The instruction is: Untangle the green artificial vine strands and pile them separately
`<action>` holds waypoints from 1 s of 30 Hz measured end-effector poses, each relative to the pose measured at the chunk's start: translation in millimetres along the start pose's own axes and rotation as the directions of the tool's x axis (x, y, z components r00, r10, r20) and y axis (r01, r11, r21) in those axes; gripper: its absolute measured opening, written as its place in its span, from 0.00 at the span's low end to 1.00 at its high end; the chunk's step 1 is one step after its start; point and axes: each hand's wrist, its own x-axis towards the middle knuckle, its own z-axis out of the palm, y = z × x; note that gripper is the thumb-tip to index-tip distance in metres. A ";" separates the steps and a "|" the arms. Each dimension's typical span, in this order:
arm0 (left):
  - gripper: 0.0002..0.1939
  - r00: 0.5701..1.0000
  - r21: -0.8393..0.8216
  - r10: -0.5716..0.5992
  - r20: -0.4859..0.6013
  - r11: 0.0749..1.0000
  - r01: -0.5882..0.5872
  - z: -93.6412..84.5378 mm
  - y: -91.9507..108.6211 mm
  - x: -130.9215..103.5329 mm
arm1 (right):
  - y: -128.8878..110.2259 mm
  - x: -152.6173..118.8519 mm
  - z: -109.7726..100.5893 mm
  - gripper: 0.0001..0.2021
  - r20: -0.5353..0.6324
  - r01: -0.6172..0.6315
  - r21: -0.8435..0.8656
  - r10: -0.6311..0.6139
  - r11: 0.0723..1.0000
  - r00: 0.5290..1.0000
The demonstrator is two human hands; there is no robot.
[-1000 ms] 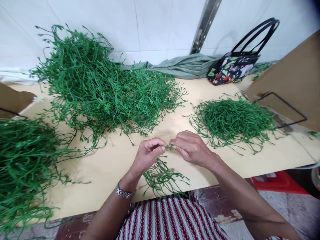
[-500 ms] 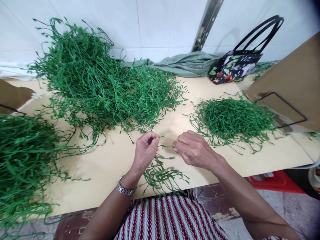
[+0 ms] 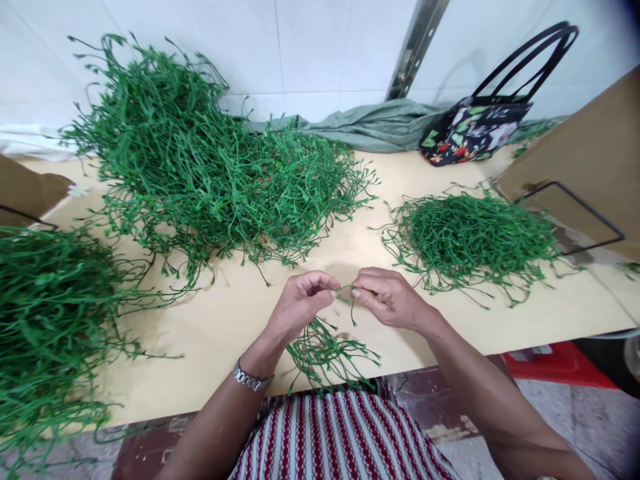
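Observation:
Over the front of the table, my left hand (image 3: 301, 305) and my right hand (image 3: 390, 298) face each other, close together. Thumb and fingers of each are pinched on thin green artificial stems (image 3: 353, 312). One strand spans the small gap between my fingertips, and an end hangs below my right fingers. Whether it is a single stem or two joined, I cannot tell. Below the hands, a small loose bunch of similar stems (image 3: 333, 352) with tiny bud-like tips lies at the table edge, against the striped cloth at my lap.
A large tangled heap of green stems (image 3: 200, 160) lies at the back left, another heap (image 3: 45, 320) at the left edge, and a smaller pile (image 3: 477, 237) on the right. A flowered handbag (image 3: 475, 133) stands by the wall. A cardboard box (image 3: 590, 160) is at right, a red stool (image 3: 560, 365) below.
My left hand has moved right, towards my right hand, and the gap between them has narrowed. My right hand has turned slightly, showing more of its thumb. The stem end now hangs down.

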 end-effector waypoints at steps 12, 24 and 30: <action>0.06 0.987 0.133 0.159 -0.015 0.979 -0.156 -10.9 9.2 2.3 | -14.8 -15.4 -30.8 0.16 0.179 -0.134 0.436 0.060 0.890 0.982; 0.10 0.999 -0.149 0.022 0.043 0.989 -0.015 -4.2 -9.0 9.8 | 86.8 -51.6 -128.1 0.13 -0.484 -0.573 -0.640 0.310 0.512 0.818; 0.06 1.000 -0.272 -0.012 -0.003 0.962 0.011 -3.5 -4.6 11.3 | 52.8 -40.7 -104.0 0.15 -0.513 -0.515 -0.605 0.198 0.607 0.836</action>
